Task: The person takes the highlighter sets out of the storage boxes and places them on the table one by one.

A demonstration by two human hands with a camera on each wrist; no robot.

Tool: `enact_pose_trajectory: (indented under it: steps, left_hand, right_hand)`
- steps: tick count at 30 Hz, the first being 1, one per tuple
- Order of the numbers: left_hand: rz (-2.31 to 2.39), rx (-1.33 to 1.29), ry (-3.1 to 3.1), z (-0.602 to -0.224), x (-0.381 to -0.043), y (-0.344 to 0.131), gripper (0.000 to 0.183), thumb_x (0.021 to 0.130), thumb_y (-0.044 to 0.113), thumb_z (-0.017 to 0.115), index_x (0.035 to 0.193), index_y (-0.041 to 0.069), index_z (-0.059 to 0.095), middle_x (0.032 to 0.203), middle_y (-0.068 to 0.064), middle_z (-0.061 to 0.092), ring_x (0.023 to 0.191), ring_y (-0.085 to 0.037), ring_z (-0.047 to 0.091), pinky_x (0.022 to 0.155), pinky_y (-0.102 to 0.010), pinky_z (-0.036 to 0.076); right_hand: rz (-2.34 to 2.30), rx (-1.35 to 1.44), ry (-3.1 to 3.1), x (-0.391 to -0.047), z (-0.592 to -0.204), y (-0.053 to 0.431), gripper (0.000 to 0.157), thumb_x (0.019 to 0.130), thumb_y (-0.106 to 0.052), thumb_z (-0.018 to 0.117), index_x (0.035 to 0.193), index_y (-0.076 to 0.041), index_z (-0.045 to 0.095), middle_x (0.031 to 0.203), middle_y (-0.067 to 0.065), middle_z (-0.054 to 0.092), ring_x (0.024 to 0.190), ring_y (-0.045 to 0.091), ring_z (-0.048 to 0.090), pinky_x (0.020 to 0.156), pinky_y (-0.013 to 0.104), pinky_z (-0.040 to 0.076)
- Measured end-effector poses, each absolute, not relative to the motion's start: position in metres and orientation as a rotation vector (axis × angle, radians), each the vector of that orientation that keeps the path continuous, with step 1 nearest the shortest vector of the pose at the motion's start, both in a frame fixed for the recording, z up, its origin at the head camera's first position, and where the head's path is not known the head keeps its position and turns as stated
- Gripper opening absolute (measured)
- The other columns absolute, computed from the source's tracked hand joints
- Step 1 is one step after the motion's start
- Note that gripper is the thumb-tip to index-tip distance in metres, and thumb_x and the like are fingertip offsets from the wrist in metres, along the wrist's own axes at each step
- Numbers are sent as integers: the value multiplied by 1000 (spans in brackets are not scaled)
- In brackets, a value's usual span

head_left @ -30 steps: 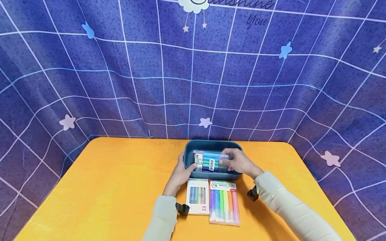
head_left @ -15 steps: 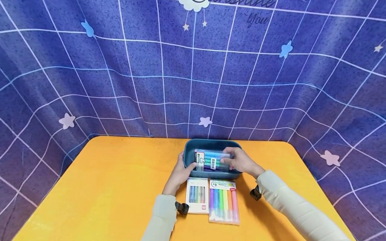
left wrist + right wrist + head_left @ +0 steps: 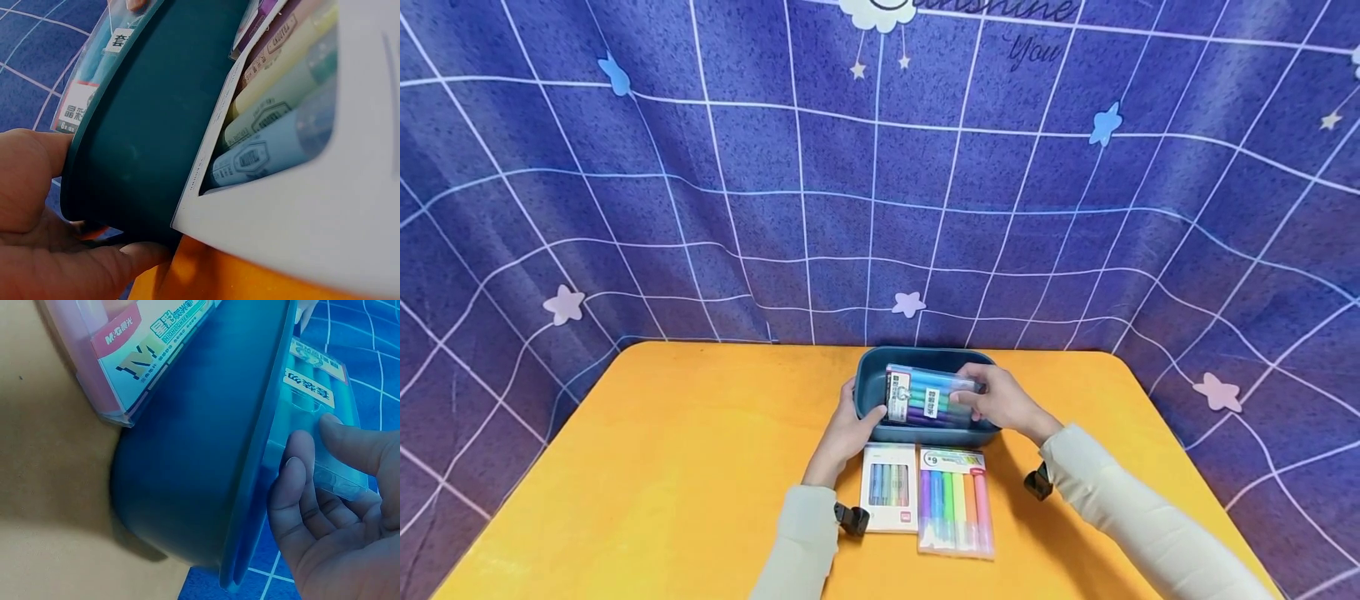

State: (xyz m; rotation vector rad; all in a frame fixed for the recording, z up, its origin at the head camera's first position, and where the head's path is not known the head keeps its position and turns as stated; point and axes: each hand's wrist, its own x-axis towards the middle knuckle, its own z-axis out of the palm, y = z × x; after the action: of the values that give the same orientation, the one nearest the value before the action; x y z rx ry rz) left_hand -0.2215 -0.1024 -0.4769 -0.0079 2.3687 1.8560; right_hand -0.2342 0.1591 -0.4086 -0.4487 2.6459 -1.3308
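A dark teal bin [image 3: 868, 379] stands near the table's far edge. My left hand [image 3: 850, 429] grips its left end, thumb over the rim and fingers outside along the wall. In my right hand [image 3: 1000, 404] is the right end of a clear pack of blue, green and purple pens [image 3: 917, 396], pinched between thumb and fingers. The pack lies level with the bin's opening, and the right wrist view shows its end [image 3: 319, 394] standing above the rim. In the left wrist view, its labelled corner [image 3: 78, 103] pokes up past the bin's wall [image 3: 144, 119].
In front of the bin lie a white box of markers with a window [image 3: 889, 518] and, to its right, a clear pack of rainbow highlighters [image 3: 955, 500]. Both are on the orange table [image 3: 700, 467]. A blue gridded curtain [image 3: 760, 208] hangs behind the table.
The pen pack has shifted slightly to the right and tilted, its left end rising a little. My right hand has moved slightly with it; my left hand stays on the bin.
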Motion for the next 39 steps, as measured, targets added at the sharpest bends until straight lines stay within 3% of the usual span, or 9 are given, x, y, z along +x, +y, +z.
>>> enact_pose_trajectory:
  steps: [10,17,33,39]
  left_hand:
    - [1846,-15,2360,-477,-221,-102,71,103,24,57,160,18,15,161,-21,35,147,-42,36,118,-66,29]
    - [1840,-9,2365,-479,-222,-103,71,103,25,57,160,20,16,161,-20,35,147,-41,36,118,-66,29]
    - [1842,-32,2362,-477,-222,-101,73,102,24,58,160,17,14,163,-21,31,148,-41,34,119,-67,26]
    - [1853,-34,2351,-476,-223,-101,72,103,23,57,160,18,14,163,-21,31,147,-41,34,120,-67,26]
  right_hand:
    - [-1343,-474,2690,-228,-399,161,9,94,-13,70,99,-8,65,80,13,64,58,25,61,57,41,57]
    - [-1351,-472,2692,-224,-397,161,11,94,-14,70,102,-9,65,79,12,64,59,32,62,56,42,56]
    - [-1398,-461,2727,-223,-392,166,14,93,-18,72,103,-9,67,85,13,69,60,33,64,56,42,57]
    - [-1406,-413,2729,-220,-390,168,13,94,-20,71,104,-12,66,81,9,67,64,39,64,53,40,54]
